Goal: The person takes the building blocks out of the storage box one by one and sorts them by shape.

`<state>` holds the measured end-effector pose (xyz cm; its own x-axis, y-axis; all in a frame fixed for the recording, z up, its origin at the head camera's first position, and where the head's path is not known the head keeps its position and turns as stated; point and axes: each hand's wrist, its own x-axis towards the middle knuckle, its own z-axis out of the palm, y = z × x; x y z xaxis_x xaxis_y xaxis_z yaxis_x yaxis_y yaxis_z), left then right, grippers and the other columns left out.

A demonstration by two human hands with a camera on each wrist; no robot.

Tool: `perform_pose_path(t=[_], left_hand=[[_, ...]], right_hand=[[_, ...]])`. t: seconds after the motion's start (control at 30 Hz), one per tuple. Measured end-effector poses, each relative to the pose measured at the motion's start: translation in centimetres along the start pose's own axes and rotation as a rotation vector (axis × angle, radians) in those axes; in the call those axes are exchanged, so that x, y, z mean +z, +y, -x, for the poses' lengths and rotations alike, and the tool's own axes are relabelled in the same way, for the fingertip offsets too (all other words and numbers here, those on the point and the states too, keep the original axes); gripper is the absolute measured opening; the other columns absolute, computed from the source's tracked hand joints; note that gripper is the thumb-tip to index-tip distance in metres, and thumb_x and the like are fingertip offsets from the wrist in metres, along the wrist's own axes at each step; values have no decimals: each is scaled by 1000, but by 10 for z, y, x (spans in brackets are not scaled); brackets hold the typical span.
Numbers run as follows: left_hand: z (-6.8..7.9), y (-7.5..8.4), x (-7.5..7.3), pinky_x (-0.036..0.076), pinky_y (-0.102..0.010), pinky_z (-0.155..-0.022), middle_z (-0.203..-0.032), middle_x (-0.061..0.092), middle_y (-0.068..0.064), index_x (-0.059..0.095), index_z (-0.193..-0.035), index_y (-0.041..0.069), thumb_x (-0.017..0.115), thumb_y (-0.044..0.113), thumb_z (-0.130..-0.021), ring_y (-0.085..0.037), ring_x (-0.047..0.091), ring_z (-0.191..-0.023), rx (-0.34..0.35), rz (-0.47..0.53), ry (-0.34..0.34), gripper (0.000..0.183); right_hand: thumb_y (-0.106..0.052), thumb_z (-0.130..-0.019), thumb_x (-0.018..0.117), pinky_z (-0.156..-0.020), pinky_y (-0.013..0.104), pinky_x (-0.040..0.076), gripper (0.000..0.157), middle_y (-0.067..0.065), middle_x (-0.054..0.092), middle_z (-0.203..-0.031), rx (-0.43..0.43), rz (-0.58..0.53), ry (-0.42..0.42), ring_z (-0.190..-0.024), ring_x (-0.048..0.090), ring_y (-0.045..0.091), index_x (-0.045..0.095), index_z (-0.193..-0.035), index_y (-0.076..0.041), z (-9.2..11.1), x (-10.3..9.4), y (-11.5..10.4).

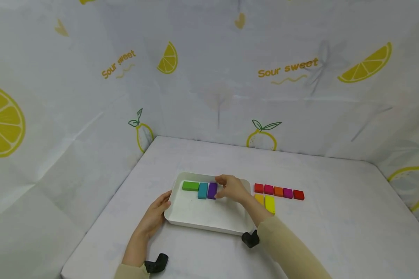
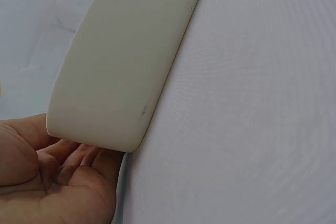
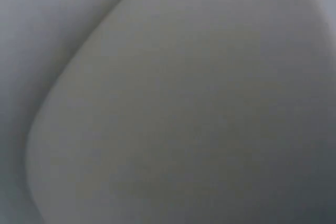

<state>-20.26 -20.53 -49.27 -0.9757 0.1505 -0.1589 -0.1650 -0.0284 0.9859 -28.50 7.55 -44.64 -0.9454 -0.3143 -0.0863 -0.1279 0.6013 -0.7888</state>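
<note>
A white tray point(image 1: 202, 215) lies on the table, and my left hand point(image 1: 153, 217) holds its left side, with the thumb at the rim. In the left wrist view, the fingers of that left hand point(image 2: 63, 177) are bent against the tray's outer wall point(image 2: 121, 72). A green block point(image 1: 190, 186), a teal block point(image 1: 203, 190) and a purple block point(image 1: 212, 190) lie along the tray's far side. Over the tray, my right hand point(image 1: 231, 188) pinches the purple block between thumb and fingers. The right wrist view is blurred and shows only a pale surface close up.
Right of the tray, a row of small blocks point(image 1: 278, 191) in red, pink and orange lies on the table point(image 1: 335, 228). Nearer, an orange-yellow block point(image 1: 259, 199) and a yellow block point(image 1: 270, 204) lie beside the tray's right edge. A lemon-printed sheet point(image 1: 209, 77) hangs behind.
</note>
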Motion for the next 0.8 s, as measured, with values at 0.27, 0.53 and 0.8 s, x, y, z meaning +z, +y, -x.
perform_pose_path(t=[0.27, 0.53, 0.8], left_hand=[[0, -2, 0, 40, -27, -108, -163, 25, -21, 25, -155, 3, 36, 9, -106, -35, 28, -148, -1, -8, 17, 51], [-2, -3, 0, 32, -39, -118, -163, 26, -18, 27, -155, 6, 36, 9, -106, -32, 26, -150, -14, 6, 27, 50], [-2, -4, -1, 29, -41, -120, -164, 23, -19, 26, -155, 4, 36, 9, -106, -33, 22, -152, -1, 2, 21, 51]], right_hand=[[-4, -74, 82, -107, 44, 49, 59, 12, 66, -132, -15, -24, 66, -120, 61, 30, 63, -130, -5, -3, 14, 7], [-1, -72, 84, -106, 43, 50, 63, 13, 66, -132, -24, -14, 86, -120, 61, 31, 62, -131, -5, -3, 19, 9], [-2, -71, 85, -107, 42, 49, 67, 12, 65, -134, -39, -42, 95, -127, 60, 31, 61, -134, -6, -4, 23, 15]])
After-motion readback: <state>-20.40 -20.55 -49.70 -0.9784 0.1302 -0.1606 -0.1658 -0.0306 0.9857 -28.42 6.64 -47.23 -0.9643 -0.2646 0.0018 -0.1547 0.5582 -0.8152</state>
